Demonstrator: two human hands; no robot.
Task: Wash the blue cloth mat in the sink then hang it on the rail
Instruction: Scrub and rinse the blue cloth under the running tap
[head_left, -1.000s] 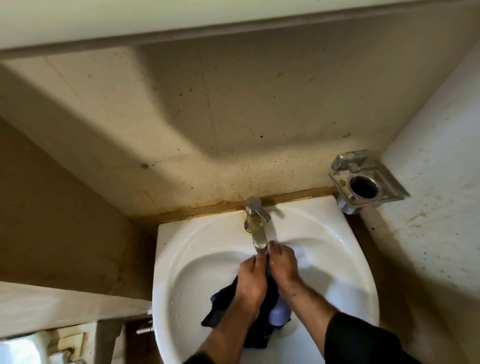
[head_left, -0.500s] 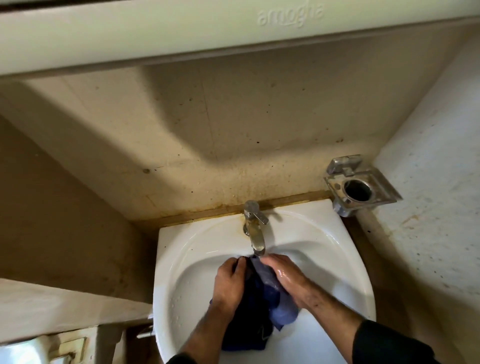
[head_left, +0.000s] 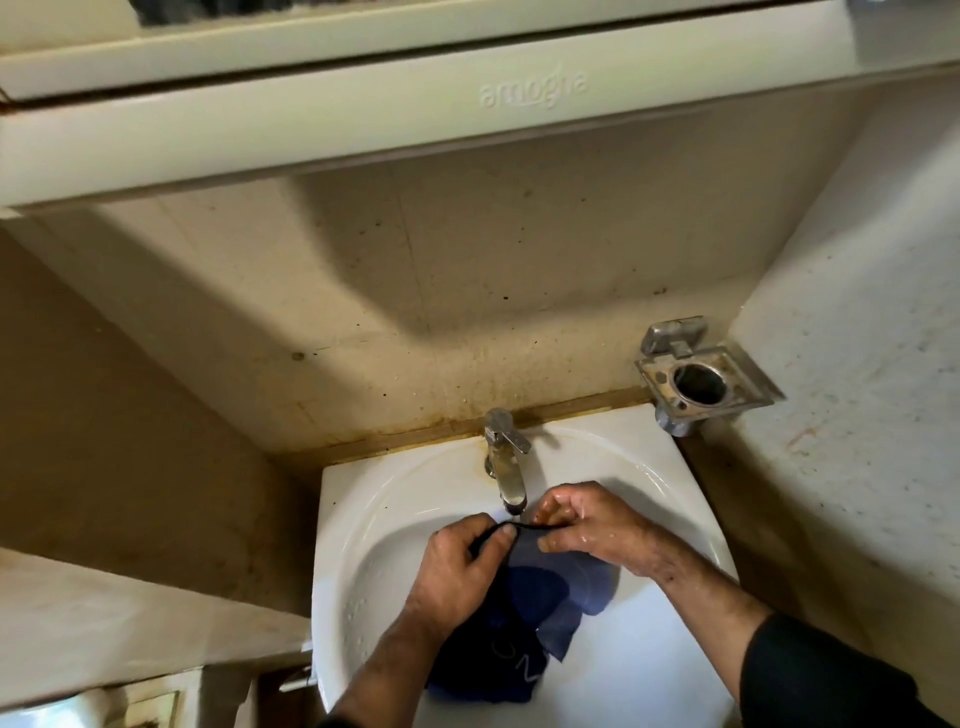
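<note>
The blue cloth mat hangs wet inside the white sink, just below the spout of the metal tap. My left hand grips the mat's dark top edge, fingers curled over it. My right hand pinches the same edge from the right, wet and shiny, close under the spout. The top edge is stretched between the two hands. The lower part of the mat is bunched near the sink's front. No rail is in view.
A metal holder with a round hole is fixed on the right wall above the sink's corner. A cream cabinet juts out overhead. Stained walls close in at the left and back, and a ledge runs at the lower left.
My hands have moved apart and spread the mat's top edge under the tap. The camera view has tilted upward, showing more of the cabinet.
</note>
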